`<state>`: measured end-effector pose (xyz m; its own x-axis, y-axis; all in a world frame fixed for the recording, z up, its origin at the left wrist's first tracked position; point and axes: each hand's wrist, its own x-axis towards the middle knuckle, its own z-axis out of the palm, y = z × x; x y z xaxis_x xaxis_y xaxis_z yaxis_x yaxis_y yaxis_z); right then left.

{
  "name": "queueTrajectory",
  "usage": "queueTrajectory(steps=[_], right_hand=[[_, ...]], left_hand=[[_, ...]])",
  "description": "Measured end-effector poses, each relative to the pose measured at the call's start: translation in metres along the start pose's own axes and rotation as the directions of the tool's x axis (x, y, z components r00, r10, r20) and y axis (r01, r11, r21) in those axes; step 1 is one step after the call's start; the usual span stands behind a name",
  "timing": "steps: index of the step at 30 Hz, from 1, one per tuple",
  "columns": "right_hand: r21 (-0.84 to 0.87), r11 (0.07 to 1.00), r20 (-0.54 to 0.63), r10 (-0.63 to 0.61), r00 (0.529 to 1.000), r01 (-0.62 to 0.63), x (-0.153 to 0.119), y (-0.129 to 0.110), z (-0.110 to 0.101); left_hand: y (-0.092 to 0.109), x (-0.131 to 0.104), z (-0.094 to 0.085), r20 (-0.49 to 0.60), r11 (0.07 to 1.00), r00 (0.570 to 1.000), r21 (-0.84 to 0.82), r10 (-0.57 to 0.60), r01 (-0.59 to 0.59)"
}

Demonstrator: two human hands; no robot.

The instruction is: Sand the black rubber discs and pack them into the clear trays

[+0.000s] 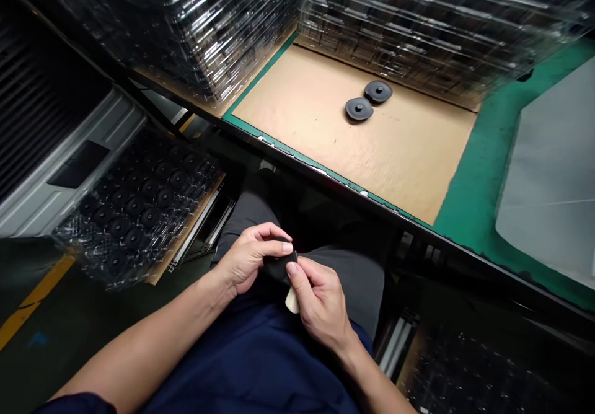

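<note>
My left hand [255,254] pinches a dark round part [277,269] by its upper edge, above my lap. Fingers and thumb are closed on it. At the part's right edge, my right hand [320,293] is closed round a small tool with a cream-coloured handle [292,302]. The tool's working end is hidden by the fingers, so its kind does not show. On the bench lie two black dish-shaped discs, a nearer one [359,110] and a farther one [378,92], touching or nearly so, each with a small central stub.
Tall stacks of clear plastic trays stand at the left [223,36] and back [395,30] of the brown board [297,116] on a green bench. Lower left, a clear tray [134,209] holds several black discs. Another dark tray [478,370] sits lower right. The bench edge runs before my knees.
</note>
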<state>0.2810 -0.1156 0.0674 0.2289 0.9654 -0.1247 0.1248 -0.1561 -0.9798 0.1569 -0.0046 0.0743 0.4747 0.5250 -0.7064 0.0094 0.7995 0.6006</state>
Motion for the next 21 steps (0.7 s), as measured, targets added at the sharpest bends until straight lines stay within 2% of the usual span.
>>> queueTrajectory(steps=[6,13,15,17,21], right_hand=[[0.186,0.953,0.005,0.241,0.970,-0.238,-0.002,0.004,0.001],[0.350,0.880,-0.051,0.360,0.932,-0.321,0.003,0.018,-0.001],[0.327,0.888,-0.051,0.359,0.932,-0.324,0.004,0.017,-0.002],[0.257,0.916,-0.046,0.330,0.943,-0.308,0.004,0.012,-0.002],[0.157,0.927,-0.052,0.354,0.934,-0.342,-0.001,-0.003,0.002]], left_hand=[[-0.005,0.007,-0.006,-0.028,0.999,0.999,-0.018,-0.037,0.036],[-0.012,-0.009,0.001,0.085,0.984,0.996,-0.177,0.030,-0.014],[-0.014,-0.012,0.004,0.117,0.982,0.990,-0.181,0.074,-0.052],[-0.017,-0.013,0.007,0.101,0.983,0.987,-0.148,0.123,-0.108],[-0.021,-0.008,0.014,-0.054,0.986,0.986,-0.034,0.160,-0.162]])
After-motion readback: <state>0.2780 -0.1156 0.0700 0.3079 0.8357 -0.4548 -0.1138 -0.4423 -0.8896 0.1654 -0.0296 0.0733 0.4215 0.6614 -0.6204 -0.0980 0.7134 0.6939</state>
